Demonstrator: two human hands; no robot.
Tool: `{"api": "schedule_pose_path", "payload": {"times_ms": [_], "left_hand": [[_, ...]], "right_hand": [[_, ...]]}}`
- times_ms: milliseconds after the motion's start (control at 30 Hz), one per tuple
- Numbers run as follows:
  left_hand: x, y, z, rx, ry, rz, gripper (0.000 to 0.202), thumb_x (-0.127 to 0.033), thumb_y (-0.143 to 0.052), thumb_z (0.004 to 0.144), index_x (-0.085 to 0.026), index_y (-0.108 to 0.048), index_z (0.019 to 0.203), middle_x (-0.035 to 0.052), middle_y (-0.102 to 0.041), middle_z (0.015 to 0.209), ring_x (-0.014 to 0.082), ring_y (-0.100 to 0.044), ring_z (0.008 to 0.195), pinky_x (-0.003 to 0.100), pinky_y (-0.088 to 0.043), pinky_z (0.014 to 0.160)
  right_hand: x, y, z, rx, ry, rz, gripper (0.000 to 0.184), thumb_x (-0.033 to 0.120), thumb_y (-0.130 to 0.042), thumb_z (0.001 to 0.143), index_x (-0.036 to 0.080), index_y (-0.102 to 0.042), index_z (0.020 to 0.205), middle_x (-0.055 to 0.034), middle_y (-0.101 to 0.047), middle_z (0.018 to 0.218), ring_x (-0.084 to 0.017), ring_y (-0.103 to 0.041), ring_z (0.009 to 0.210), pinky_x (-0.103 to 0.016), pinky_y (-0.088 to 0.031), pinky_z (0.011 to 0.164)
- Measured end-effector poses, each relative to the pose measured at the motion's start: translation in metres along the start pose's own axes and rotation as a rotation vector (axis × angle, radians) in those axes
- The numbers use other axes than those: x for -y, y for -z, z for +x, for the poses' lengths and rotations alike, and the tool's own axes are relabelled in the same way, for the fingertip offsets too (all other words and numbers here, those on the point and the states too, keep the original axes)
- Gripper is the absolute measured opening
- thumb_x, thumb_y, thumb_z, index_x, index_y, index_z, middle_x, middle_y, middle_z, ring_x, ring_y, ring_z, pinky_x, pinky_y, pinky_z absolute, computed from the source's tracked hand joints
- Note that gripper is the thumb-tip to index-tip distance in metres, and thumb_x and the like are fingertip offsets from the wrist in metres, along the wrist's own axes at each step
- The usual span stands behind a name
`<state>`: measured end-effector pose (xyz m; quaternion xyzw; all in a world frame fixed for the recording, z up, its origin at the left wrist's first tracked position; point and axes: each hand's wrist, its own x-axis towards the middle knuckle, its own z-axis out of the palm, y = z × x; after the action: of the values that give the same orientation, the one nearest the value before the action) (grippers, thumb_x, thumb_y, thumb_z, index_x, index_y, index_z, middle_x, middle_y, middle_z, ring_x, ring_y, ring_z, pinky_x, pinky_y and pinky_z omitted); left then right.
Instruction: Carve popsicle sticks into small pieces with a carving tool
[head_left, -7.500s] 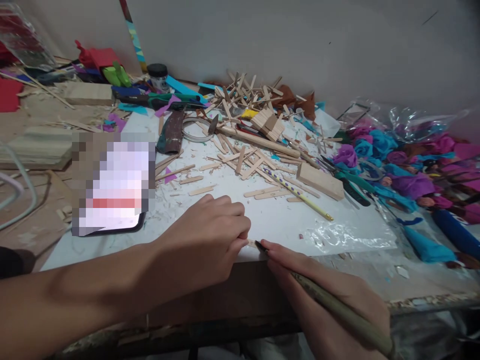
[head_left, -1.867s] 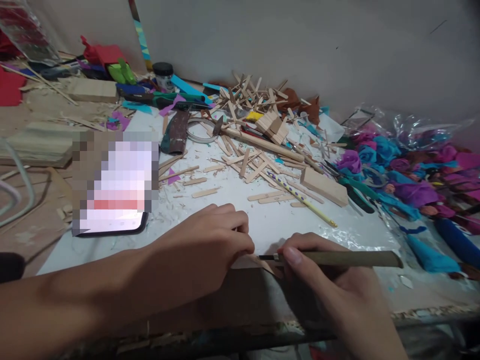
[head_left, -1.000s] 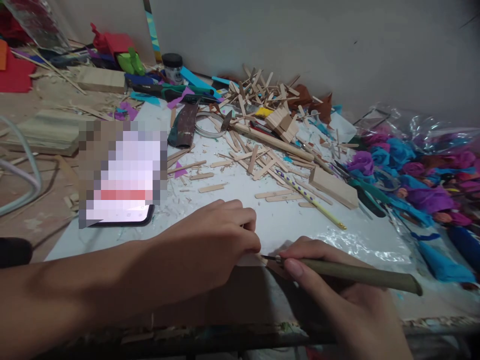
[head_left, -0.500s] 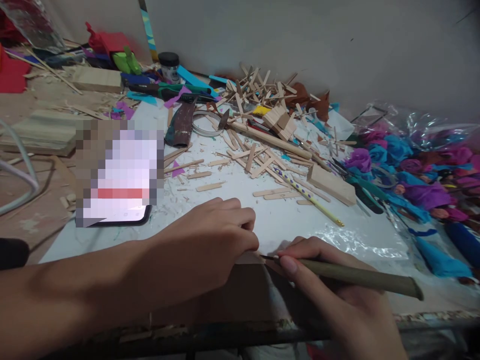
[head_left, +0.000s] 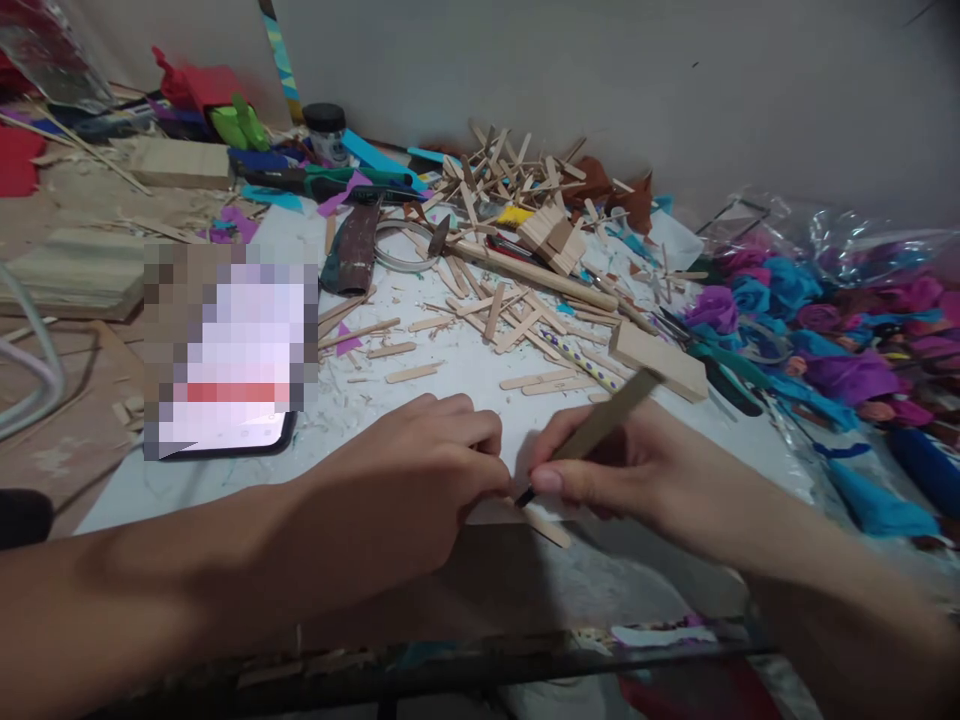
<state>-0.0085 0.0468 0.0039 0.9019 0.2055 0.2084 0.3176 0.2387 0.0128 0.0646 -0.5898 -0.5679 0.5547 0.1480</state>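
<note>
Pinched firmly in the right hand (head_left: 581, 465), the cutting tool (head_left: 611, 420) now stands steeply, no longer almost flat; probably it meets the wooden stick (head_left: 549, 527) more from above. The left hand (head_left: 427, 465) holds this stick over the near edge of the white sheet (head_left: 469, 378).

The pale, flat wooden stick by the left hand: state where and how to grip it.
Probably pinch the stick by its rounded near end, coming from the near side: that end juts out uncovered, while the left hand hides the far end and the olive-handled, dark-bladed tool sits close.
</note>
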Motion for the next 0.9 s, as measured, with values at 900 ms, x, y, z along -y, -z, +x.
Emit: {"api": "schedule_pose_path", "payload": {"times_ms": [900], "left_hand": [[-0.001, 0.002, -0.002, 0.052, 0.003, 0.037, 0.036, 0.0, -0.057, 0.1, -0.022, -0.085, 0.097, 0.0015, -0.071, 0.096, 0.0226, -0.06, 0.089, 0.039, -0.042, 0.081]], "right_hand": [[-0.024, -0.018, -0.023, -0.279, 0.146, 0.029, 0.038, 0.059, -0.084, 0.1, 0.024, -0.083, 0.086, -0.0023, -0.074, 0.071, -0.016, -0.063, 0.062, -0.026, -0.048, 0.053]]}}
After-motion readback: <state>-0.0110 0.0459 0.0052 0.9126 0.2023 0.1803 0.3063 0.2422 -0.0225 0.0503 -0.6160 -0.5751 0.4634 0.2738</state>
